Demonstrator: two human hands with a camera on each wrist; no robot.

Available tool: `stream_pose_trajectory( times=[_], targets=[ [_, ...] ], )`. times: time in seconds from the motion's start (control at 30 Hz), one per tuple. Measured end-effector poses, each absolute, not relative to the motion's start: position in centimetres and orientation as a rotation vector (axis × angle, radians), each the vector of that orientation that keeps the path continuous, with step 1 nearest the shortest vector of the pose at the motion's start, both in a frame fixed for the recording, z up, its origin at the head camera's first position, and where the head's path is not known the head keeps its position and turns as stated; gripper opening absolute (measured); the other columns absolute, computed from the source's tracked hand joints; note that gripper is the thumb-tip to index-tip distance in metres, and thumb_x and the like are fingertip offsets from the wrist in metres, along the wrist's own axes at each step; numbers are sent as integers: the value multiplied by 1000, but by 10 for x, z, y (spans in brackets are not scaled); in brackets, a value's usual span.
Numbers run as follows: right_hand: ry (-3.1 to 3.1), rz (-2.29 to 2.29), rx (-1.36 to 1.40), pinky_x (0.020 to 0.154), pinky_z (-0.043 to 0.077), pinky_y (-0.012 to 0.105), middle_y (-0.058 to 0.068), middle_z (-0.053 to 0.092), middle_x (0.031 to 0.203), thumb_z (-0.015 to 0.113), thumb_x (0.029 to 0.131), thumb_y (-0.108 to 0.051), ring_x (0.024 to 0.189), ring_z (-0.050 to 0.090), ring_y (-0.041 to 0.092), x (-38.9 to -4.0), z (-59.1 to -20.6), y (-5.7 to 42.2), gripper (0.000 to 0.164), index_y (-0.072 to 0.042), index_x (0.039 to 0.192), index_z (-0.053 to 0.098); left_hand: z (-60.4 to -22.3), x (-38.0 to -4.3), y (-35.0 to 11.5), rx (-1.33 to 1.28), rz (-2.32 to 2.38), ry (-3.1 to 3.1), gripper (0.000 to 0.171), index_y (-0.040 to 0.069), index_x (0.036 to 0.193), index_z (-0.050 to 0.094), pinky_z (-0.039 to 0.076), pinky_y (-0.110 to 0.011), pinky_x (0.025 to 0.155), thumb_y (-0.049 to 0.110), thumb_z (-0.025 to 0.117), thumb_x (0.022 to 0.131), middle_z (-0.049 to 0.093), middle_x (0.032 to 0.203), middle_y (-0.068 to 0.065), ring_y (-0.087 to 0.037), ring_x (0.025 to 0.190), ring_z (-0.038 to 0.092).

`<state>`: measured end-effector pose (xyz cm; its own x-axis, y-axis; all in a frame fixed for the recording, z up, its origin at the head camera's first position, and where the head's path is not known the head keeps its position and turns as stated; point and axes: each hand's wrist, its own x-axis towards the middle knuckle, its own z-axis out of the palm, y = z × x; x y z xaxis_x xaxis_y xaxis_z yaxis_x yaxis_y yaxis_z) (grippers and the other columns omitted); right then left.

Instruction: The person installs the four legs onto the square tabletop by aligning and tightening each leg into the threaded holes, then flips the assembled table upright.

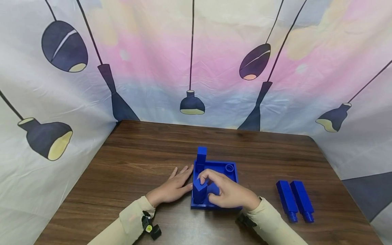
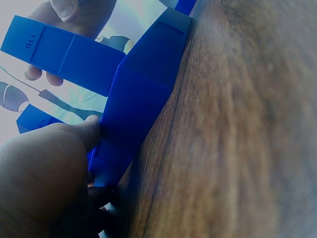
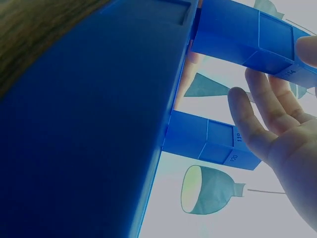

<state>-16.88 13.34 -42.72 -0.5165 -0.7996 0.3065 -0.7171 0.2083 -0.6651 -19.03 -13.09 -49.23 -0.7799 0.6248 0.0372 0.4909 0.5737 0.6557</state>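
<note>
A shallow blue square tray-like base (image 1: 218,166) lies on the table with its rim upward. Two blue square posts stand up from its left corners: the near post (image 1: 200,194) and the far post (image 1: 201,157). My right hand (image 1: 228,192) holds the near post around its upper part, thumb and fingers on different sides. Against the base's left side rests my left hand (image 1: 171,189), fingers stretched out and thumb touching the edge. Raised numbers mark the posts in the wrist views. The near post's foot is visible, but its joint with the base is hidden.
To the right, two loose blue square posts, a left one (image 1: 287,200) and a right one (image 1: 301,200), lie side by side, threaded ends toward me. A round socket (image 1: 229,168) sits in the base's far right corner. Behind the wooden table (image 1: 147,149) hangs a lamp-patterned cloth (image 1: 159,61).
</note>
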Motion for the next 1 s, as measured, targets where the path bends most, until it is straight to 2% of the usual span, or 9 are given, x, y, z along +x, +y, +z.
stream_pose_trajectory(
  times=[0.6,1.0],
  targets=[
    [2371,-1203,-1479,96,53,37,2,56,130,61,85,11,111,55,14,-167,-426,134,42,-15,116,48,-491,-190,-130,925,991,2611,74,-3,166,20,-2,-65,126,41,47,113,28,170,-21,-40,160,17],
    [2381,-1189,-1482,93,52,34,2,55,128,61,84,10,110,54,15,-167,-426,133,42,-15,116,49,-492,-190,-130,915,988,2611,75,-3,166,20,-2,-64,127,44,46,113,27,170,-20,-40,160,17]
  ],
)
